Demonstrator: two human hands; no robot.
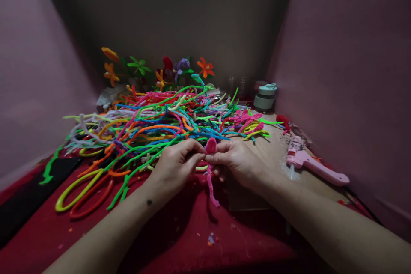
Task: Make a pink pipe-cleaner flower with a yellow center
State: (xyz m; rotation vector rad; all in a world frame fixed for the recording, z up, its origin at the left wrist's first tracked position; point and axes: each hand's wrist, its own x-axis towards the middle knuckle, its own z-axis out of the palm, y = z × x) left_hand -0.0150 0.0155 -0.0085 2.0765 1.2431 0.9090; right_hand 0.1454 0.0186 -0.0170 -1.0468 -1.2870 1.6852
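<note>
A pink pipe cleaner (211, 145) is bent into a small closed loop at its top, and its loose tail hangs down toward the red cloth. My left hand (180, 158) pinches it just below the loop with thumb and forefinger. From the other side my right hand (236, 160) grips the same spot, its fingertips almost touching those of the left. The exact crossing of the stem between the fingertips is hidden. Right behind both hands lies a big heap of coloured pipe cleaners (154, 124).
Pipe cleaner flowers (139, 65) stand behind the heap. On the right, a pink glue gun (316, 167) rests on a brown board (250, 192), with a lidded jar (266, 97) farther back. Yellow and red scissor handles (78, 190) poke out at left. Scraps dot the red cloth (180, 239).
</note>
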